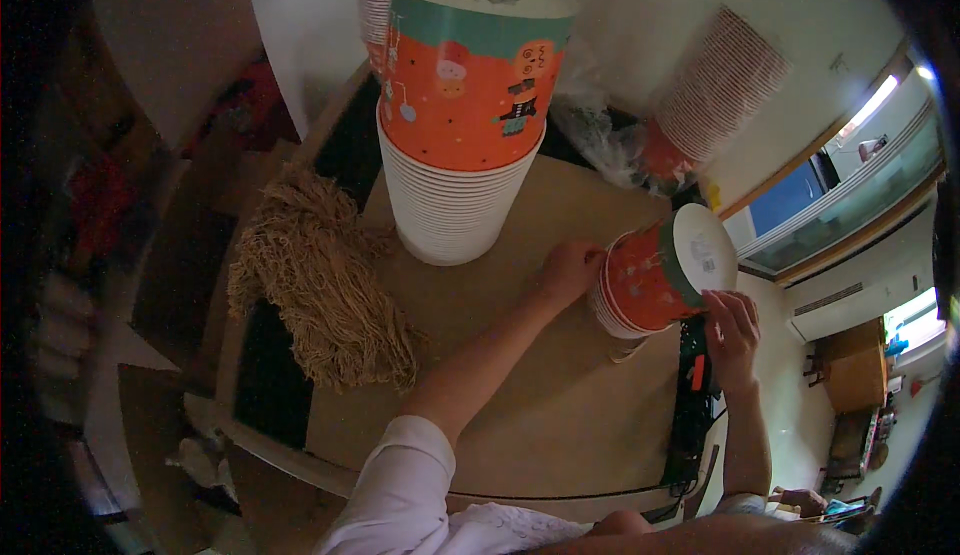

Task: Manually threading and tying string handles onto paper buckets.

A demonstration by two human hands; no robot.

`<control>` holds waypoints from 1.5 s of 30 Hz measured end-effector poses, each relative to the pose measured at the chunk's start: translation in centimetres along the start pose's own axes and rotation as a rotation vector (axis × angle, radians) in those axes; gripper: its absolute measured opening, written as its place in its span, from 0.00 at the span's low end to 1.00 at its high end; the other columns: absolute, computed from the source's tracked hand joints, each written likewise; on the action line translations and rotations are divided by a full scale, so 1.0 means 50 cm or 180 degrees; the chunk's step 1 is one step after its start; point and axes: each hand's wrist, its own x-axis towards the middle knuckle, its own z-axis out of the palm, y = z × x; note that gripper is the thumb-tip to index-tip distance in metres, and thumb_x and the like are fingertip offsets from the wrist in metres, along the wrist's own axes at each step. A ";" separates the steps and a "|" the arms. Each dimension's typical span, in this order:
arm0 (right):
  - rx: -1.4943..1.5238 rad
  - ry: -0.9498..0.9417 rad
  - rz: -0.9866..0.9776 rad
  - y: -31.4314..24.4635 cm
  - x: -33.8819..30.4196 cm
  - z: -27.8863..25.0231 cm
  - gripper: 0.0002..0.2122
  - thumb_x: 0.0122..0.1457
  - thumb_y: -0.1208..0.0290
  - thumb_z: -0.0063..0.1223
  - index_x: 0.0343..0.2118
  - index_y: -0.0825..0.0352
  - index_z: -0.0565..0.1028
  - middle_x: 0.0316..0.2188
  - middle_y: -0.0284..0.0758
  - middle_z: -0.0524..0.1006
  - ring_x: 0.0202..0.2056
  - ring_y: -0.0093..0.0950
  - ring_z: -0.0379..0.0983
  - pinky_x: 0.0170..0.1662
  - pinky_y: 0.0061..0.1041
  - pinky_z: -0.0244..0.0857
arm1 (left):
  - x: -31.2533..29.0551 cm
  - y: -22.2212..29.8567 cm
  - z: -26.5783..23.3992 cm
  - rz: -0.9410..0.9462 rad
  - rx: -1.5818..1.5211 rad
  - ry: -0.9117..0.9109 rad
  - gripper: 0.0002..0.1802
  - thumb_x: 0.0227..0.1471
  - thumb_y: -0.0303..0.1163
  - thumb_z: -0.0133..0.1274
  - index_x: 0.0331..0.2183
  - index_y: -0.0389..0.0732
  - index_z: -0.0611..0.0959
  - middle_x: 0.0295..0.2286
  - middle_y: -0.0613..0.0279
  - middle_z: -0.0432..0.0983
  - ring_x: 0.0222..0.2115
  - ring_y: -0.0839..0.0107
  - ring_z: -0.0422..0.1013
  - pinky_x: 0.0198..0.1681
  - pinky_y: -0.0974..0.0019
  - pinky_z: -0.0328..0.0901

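A short stack of nested paper buckets (640,270), orange and green with a white bottom facing up, tilts at the right of the table. On its left side my left hand (572,273) is closed at the rims, its fingertips partly hidden. My right hand (735,333) grips the top bucket near its bottom edge, fingers bent over the right side. Farther left rises a tall stack of larger paper buckets (475,85), upside down, with an orange and green printed one on top and many white rims below.
A bundle of brown stringy fibre (320,285) lies at the table's left. Behind are a leaning stack of nested cups (720,85) and clear plastic wrap (605,140). A brown board (540,405) covers the dark green tabletop. Cables (685,490) lie at the near right edge.
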 end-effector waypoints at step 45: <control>0.1386 0.0276 -0.0458 -0.267 0.503 0.030 0.06 0.49 0.77 0.48 0.31 0.70 0.68 0.30 0.36 0.68 0.29 0.27 0.68 0.33 0.23 0.65 | -0.178 0.115 -0.347 0.2191 0.2738 0.1551 0.15 0.37 0.27 0.51 0.34 0.36 0.76 0.45 0.49 0.60 0.48 0.53 0.55 0.47 0.50 0.53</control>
